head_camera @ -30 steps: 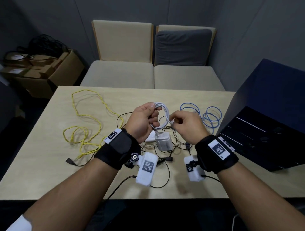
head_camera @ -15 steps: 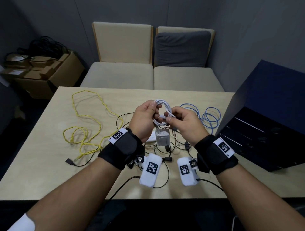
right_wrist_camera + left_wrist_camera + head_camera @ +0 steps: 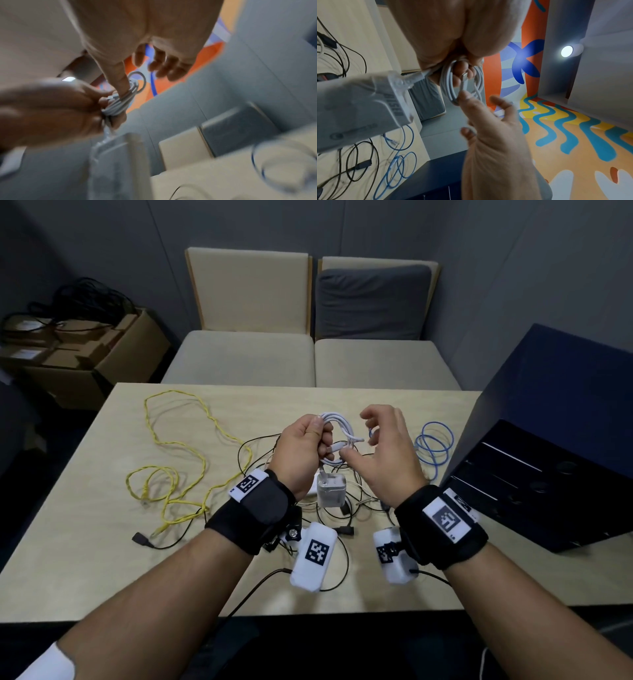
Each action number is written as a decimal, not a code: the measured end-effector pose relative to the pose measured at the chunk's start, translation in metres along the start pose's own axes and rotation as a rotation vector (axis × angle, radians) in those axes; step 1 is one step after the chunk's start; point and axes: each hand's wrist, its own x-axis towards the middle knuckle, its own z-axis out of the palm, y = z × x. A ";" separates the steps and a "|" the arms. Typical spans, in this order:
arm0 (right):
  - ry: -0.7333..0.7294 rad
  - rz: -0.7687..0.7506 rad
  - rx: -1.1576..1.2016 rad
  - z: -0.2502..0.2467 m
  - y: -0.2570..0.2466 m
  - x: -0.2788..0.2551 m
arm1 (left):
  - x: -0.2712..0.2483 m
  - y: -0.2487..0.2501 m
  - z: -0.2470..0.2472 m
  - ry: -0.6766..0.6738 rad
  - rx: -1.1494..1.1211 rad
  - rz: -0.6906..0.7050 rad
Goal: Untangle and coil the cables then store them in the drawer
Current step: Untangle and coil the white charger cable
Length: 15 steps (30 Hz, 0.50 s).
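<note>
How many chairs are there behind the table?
2. The left chair stands just past the table's far edge. The right chair is right beside it, with a gray cushion leaning on its back. No others show.

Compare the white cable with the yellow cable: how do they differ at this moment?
The white cable is wound into a small tight coil; the yellow cable sprawls in loose loops. The left hand grips the white cable above the table; the yellow cable lies on it, untouched. A charger block hangs from the white cable; none from the yellow cable. Neither is in the drawer unit yet.
</note>
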 end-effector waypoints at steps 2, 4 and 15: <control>0.038 -0.188 -0.140 0.001 -0.002 -0.001 | 0.000 -0.001 0.000 -0.004 0.010 -0.006; 0.011 -0.312 -0.224 0.002 -0.002 -0.001 | 0.000 -0.002 0.001 -0.013 0.017 -0.014; -0.122 -0.329 -0.376 0.004 -0.007 0.004 | 0.001 -0.008 0.003 0.026 0.017 -0.051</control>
